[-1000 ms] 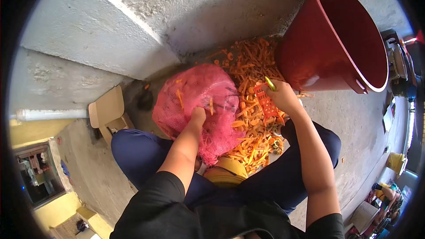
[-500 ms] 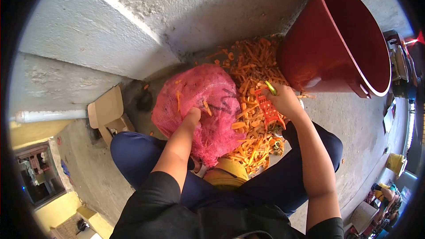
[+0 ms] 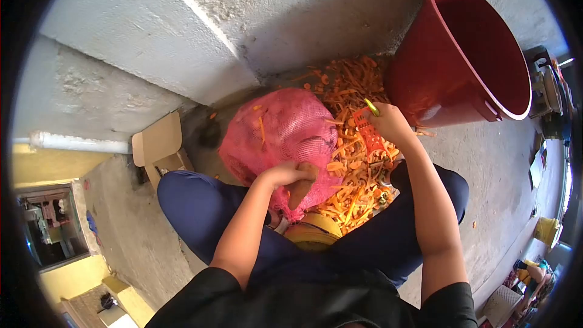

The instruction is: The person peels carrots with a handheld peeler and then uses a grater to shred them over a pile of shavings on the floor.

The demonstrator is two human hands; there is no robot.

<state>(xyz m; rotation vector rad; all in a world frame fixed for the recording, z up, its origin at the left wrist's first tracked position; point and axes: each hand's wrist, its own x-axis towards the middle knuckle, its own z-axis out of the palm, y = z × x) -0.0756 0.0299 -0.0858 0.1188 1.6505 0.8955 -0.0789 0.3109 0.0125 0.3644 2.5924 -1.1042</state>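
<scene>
My left hand [image 3: 286, 174] is closed around a long brownish carrot [image 3: 305, 182], at the mouth of a pink mesh sack [image 3: 282, 118]. The sack is full and bulges on the floor in front of me. My right hand [image 3: 388, 120] is closed on a tool with a yellow-green handle [image 3: 371, 107]; its working end is hidden. Below that hand, a red perforated plastic piece [image 3: 368, 135] rests among orange peelings [image 3: 352, 167]. Peelings and cut round ends lie heaped to the right of the sack.
A large dark red bucket [image 3: 425, 79] stands behind my right hand. Between my legs is a yellow container [image 3: 313, 232]. An open cardboard box [image 3: 159, 140] sits left of the sack, near the grey wall [image 3: 146, 36]. A person [image 3: 535, 279] is at the far right.
My left hand has come out of the sack's opening with a carrot in it. My right hand still holds the tool in nearly the same place. The view has shifted slightly.
</scene>
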